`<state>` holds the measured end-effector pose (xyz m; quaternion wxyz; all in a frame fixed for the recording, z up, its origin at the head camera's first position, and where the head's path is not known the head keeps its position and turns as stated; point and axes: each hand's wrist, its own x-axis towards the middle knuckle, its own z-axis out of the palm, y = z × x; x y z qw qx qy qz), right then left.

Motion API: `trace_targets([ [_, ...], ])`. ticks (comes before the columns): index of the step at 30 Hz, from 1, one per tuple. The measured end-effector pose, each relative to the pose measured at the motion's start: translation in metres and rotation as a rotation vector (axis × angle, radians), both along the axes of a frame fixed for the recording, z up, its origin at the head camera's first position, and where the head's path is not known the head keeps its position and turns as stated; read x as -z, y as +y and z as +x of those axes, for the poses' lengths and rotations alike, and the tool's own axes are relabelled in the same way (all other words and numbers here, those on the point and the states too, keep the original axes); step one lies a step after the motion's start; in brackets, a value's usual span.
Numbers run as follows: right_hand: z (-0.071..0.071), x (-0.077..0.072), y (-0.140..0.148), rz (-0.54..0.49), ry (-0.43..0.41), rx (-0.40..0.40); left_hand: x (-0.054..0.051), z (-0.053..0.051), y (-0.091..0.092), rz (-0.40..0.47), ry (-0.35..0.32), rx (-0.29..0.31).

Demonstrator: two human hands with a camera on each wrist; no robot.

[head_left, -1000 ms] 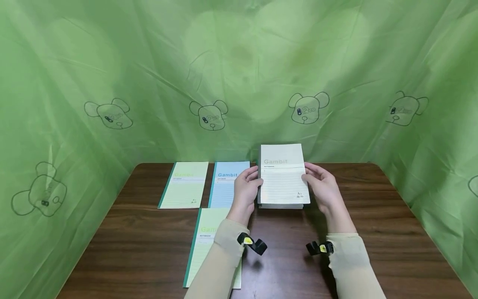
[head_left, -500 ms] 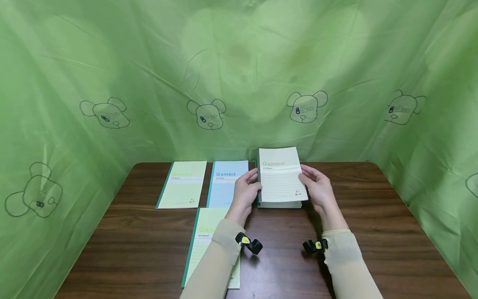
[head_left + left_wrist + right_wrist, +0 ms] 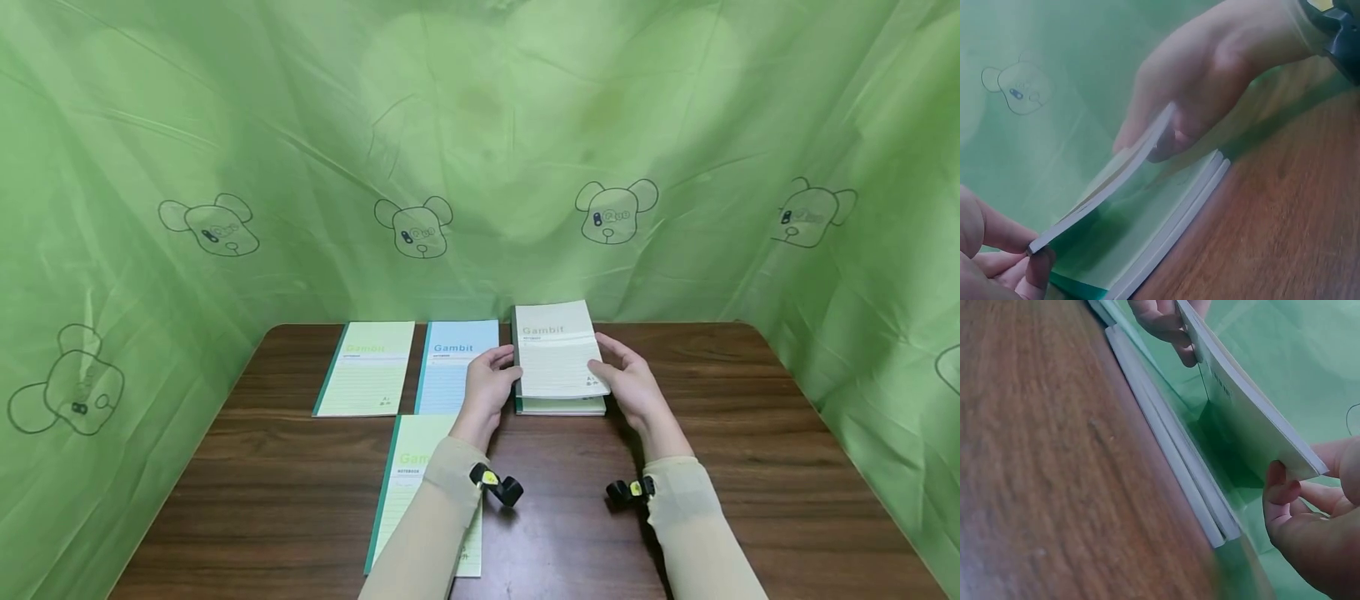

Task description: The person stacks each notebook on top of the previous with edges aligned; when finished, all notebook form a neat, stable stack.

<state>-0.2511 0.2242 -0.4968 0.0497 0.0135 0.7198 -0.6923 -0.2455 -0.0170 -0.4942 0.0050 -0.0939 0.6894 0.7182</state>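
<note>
A white Gambit notebook with a grey spine [image 3: 558, 354] is held raised at a tilt between both hands. My left hand [image 3: 491, 392] pinches its spine side, thumb and fingers on opposite faces, as the left wrist view shows. On the opposite edge, my right hand [image 3: 632, 392] pinches it with the thumb on the cover and fingers underneath [image 3: 1282, 487]. Just below lies a small stack, topped by a green notebook [image 3: 558, 406]; in the left wrist view a gap separates the white notebook [image 3: 1107, 190] from this green cover [image 3: 1147, 219].
Left of the stack lie a light green notebook [image 3: 367, 371] and a blue notebook [image 3: 453, 367], side by side. Another green notebook [image 3: 405, 500] lies nearer, partly under the left forearm. The dark wooden table [image 3: 750, 467] backs onto a green curtain [image 3: 480, 150].
Both hands have brought the white notebook slightly left and nearer, turning it a little. More of the green notebook's front edge below shows now. The other notebooks stay put.
</note>
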Motion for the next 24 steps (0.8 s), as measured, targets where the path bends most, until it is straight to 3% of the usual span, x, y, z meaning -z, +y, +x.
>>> trace_targets([
  [10,0.0000,0.0055,-0.0020,0.089,-0.017,-0.004,0.0035,0.0025,-0.0009,-0.090,0.004,0.025],
  [24,0.0021,0.0037,0.0011,0.239,-0.041,0.035,0.0088,0.0047,0.0003,-0.284,0.015,0.054],
])
